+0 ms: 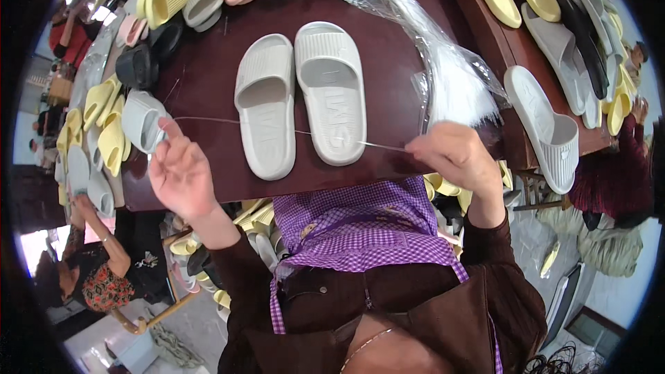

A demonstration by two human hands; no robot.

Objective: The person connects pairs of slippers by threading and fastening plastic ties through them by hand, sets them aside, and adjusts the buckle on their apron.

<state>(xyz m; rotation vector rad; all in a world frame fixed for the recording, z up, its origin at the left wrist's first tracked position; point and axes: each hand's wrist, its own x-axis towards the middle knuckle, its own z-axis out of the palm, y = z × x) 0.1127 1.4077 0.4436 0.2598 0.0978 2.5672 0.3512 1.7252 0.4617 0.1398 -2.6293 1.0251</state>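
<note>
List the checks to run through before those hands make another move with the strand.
1. Slippers paired: ok. The left grey slipper and right grey slipper lie side by side, soles down, heels toward the person.
2. Right-hand grip: ok. The right hand is closed on the thin strand.
3. Left-hand grip: cannot tell. The strand reaches the fingertips of the left hand, but a firm pinch isn't clear.
4. Strand's route, over or under the slippers: cannot tell.
5. Clear room by the left hand: not ok. Another grey slipper sits right there.
</note>
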